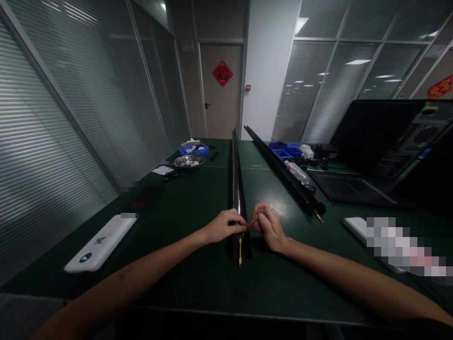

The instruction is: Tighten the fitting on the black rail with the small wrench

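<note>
A long black rail point(236, 174) lies along the middle of the dark green table point(191, 208), running away from me. A yellow wire end point(240, 250) sticks out at its near end. My left hand point(222, 225) is curled over the rail's near end, fingers closed on it. My right hand point(269, 225) sits just right of the rail, fingers pinched on a thin dark tool point(252, 221) whose tip points at the rail beside my left fingers.
A second black rail point(283, 171) lies diagonally to the right, with a plastic bottle point(297, 172) and blue bins point(285, 150) beside it. A white device point(102, 242) lies at left, a metal bowl point(188, 161) farther back, and a dark panel point(348, 188) at right.
</note>
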`<action>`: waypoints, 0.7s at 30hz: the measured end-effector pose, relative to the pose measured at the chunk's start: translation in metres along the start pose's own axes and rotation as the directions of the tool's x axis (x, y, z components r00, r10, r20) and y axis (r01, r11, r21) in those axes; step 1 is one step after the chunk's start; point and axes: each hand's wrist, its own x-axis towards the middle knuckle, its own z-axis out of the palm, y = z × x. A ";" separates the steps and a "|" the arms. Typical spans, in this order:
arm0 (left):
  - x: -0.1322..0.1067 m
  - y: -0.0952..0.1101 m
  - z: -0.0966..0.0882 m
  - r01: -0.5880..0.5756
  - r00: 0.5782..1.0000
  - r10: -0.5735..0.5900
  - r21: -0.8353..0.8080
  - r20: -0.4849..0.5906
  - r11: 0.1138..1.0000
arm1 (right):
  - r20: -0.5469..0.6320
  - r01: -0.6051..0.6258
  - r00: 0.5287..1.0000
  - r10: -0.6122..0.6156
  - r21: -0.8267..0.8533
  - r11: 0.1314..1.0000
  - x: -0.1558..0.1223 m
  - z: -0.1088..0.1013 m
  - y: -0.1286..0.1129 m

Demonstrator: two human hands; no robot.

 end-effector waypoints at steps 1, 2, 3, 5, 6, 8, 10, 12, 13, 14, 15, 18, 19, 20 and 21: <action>0.000 0.000 0.000 -0.002 1.000 0.002 0.005 0.001 1.000 | -0.013 -0.013 1.000 0.013 0.021 1.000 0.000 0.000 0.001; 0.000 -0.001 0.000 -0.004 1.000 0.004 0.010 0.002 1.000 | -0.022 -0.024 0.999 0.024 0.031 0.999 -0.001 0.001 0.002; -0.001 -0.001 0.000 -0.007 1.000 0.007 0.015 0.002 1.000 | -0.028 -0.033 0.999 0.034 0.033 0.999 -0.001 0.001 0.002; -0.001 -0.001 0.000 -0.015 1.000 0.015 0.023 0.005 1.000 | -0.035 -0.046 0.998 0.047 0.029 0.999 0.000 0.001 0.001; -0.002 -0.001 0.000 -0.018 1.000 0.018 0.028 0.006 0.999 | -0.035 -0.052 0.998 0.053 0.026 0.998 0.000 0.001 0.001; -0.003 -0.001 -0.001 -0.019 1.000 0.019 0.039 0.010 0.999 | -0.035 -0.061 0.998 0.062 0.022 0.998 0.001 0.001 0.000; -0.003 -0.001 -0.001 -0.021 1.000 0.020 0.054 0.012 0.998 | -0.038 -0.072 0.997 0.073 0.022 0.997 0.001 0.001 0.000; -0.004 -0.002 -0.001 -0.026 1.000 0.025 0.065 0.015 0.998 | -0.042 -0.086 0.995 0.087 0.030 0.996 0.002 0.001 0.001; -0.004 -0.002 -0.001 -0.030 0.999 0.029 0.068 0.019 0.997 | -0.041 -0.093 0.995 0.095 0.039 0.995 0.002 0.000 0.001; -0.004 -0.003 -0.001 -0.033 0.999 0.031 0.070 0.024 0.997 | -0.039 -0.100 0.994 0.102 0.049 0.994 0.002 0.000 0.002; -0.004 -0.003 0.000 -0.034 0.999 0.032 0.073 0.027 0.997 | -0.036 -0.105 0.994 0.107 0.060 0.993 0.002 0.000 0.002; -0.004 -0.004 0.000 -0.032 0.999 0.030 0.081 0.022 0.996 | -0.048 -0.109 0.992 0.113 0.078 0.991 0.002 -0.001 0.004; -0.004 -0.004 0.000 -0.031 0.999 0.030 0.082 0.021 0.996 | -0.055 -0.111 0.992 0.115 0.078 0.991 0.003 -0.001 0.005; -0.004 -0.004 0.000 -0.031 0.999 0.029 0.082 0.021 0.996 | -0.062 -0.113 0.991 0.118 0.079 0.990 0.003 -0.001 0.005; -0.004 -0.003 0.000 -0.031 0.999 0.029 0.082 0.024 0.996 | -0.067 -0.116 0.990 0.122 0.080 0.990 0.003 -0.001 0.005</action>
